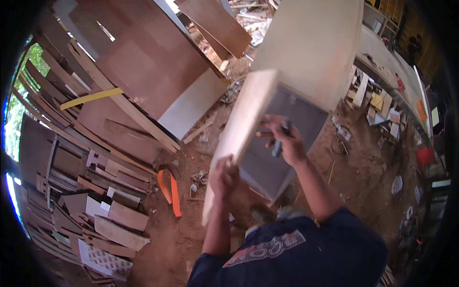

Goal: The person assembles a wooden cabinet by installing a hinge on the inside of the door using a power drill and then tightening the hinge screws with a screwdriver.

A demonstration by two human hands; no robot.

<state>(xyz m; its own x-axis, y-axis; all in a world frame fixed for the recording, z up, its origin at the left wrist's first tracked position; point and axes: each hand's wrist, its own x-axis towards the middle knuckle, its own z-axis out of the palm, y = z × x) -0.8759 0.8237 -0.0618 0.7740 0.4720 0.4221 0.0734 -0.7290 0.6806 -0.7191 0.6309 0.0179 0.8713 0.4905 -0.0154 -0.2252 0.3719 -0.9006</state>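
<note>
A pale wooden cabinet [306, 48] stands in front of me, its grey inside [296, 115] showing. Its light wooden door [246, 110] juts toward me, slightly blurred. My left hand [224, 178] is closed on the door's near part, fingers at its edge. Just inside the door, my right hand [287, 138] is closed round a small, dark, stick-like tool [277, 147]. Its exact kind is too blurred to tell.
Stacked board offcuts [114, 215] fill the left side. Large brown panels [148, 62] lean behind them. An orange strip [167, 191] lies on the dirt floor [177, 248]. To the right are scrap wood [382, 107], a long workbench [387, 57] and a red object [424, 157].
</note>
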